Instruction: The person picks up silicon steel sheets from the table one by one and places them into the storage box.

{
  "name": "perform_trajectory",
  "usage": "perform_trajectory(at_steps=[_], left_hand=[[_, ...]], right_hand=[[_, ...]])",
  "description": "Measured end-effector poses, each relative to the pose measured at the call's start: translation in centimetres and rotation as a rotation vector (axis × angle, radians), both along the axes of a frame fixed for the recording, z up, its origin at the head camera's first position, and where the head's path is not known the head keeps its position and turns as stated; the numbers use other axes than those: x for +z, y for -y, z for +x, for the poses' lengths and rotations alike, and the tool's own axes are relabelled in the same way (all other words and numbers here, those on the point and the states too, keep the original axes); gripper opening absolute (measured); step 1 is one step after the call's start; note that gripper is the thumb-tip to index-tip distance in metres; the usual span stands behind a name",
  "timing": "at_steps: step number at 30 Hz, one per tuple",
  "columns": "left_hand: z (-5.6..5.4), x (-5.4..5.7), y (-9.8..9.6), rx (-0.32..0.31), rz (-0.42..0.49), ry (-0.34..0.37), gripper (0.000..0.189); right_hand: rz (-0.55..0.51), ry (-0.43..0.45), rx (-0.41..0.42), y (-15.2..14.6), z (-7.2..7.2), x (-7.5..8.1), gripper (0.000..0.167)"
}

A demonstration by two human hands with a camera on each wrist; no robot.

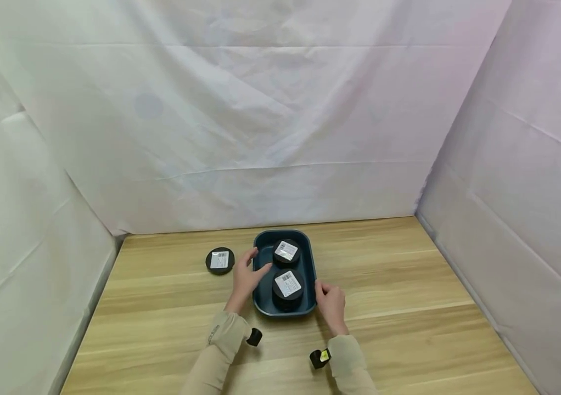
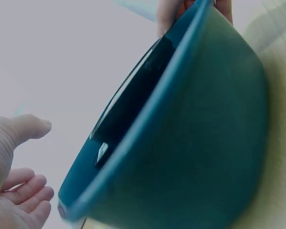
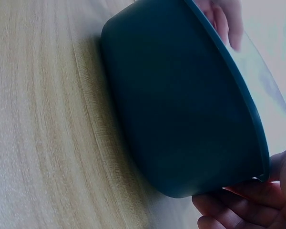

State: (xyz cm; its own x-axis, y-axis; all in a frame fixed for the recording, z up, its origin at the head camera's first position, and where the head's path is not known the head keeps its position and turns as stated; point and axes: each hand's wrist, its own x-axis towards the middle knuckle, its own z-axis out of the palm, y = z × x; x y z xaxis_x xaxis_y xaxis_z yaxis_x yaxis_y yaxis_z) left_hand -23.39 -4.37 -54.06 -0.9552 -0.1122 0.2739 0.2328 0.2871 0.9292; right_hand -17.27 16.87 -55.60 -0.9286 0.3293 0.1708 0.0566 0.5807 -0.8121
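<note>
A dark teal plastic basin (image 1: 262, 300) with rounded corners sits on the table. Inside it, one behind the other, are a front black disc stack (image 1: 287, 285) and a back black round piece (image 1: 286, 252), both with white labels on top. Another black disc (image 1: 219, 260) with a label lies on the table, left of the basin. My right hand (image 1: 331, 303) pinches the basin's right rim, thumb above and fingers below in the right wrist view. At the basin's left side, my left hand (image 1: 247, 278) has its thumb and fingers spread, holding nothing.
The wooden table (image 1: 409, 285) stretches out on both sides of the basin. White cloth (image 1: 270, 120) hangs behind the table and along its left and right sides. Each wrist carries a small black camera.
</note>
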Motion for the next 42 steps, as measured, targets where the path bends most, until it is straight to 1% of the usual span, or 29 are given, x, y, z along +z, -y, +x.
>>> perform_trajectory(at_steps=[2, 7, 9, 12, 15, 18, 25, 31, 35, 38, 42], left_hand=[[0.7, -0.2, 0.6, 0.029, 0.038, -0.015, 0.053], [2.6, -1.0, 1.9, 0.088, 0.077, -0.050, 0.050], [3.3, -1.4, 2.4, 0.107, 0.080, -0.031, 0.050], [4.2, -2.0, 3.0, 0.140, 0.092, 0.019, 0.051], [4.8, -2.5, 3.4, 0.174, 0.101, 0.053, 0.049], [5.1, -2.6, 3.6, 0.191, 0.117, 0.052, 0.048], [5.0, -2.8, 3.8, 0.193, 0.098, 0.016, 0.048], [5.2, -2.9, 4.5, 0.230, 0.089, 0.028, 0.047], [5.5, -3.2, 5.6, 0.270, 0.093, 0.068, 0.047], [5.9, -3.3, 6.5, 0.296, 0.115, 0.110, 0.049], [6.4, -3.7, 7.7, 0.327, 0.147, 0.158, 0.052]], right_hand=[[0.002, -0.005, 0.005, 0.0, 0.0, -0.1, 0.050], [-0.001, -0.014, -0.001, -0.1, -0.1, -0.2, 0.050], [-0.002, -0.015, -0.008, -0.2, -0.1, -0.1, 0.050], [-0.010, -0.018, -0.005, -0.2, 0.0, 0.0, 0.050], [-0.013, -0.012, 0.000, -0.4, 0.0, 0.0, 0.050], [-0.018, -0.004, 0.002, -0.4, 0.0, 0.0, 0.050], [-0.011, -0.008, -0.004, -0.5, 0.0, -0.1, 0.051], [-0.022, 0.003, 0.001, -0.4, 0.0, -0.1, 0.051], [-0.027, 0.004, -0.009, -0.5, 0.0, -0.1, 0.051], [-0.022, -0.012, -0.013, -0.5, 0.0, -0.1, 0.051], [-0.023, -0.013, -0.014, -0.5, -0.1, -0.3, 0.051]])
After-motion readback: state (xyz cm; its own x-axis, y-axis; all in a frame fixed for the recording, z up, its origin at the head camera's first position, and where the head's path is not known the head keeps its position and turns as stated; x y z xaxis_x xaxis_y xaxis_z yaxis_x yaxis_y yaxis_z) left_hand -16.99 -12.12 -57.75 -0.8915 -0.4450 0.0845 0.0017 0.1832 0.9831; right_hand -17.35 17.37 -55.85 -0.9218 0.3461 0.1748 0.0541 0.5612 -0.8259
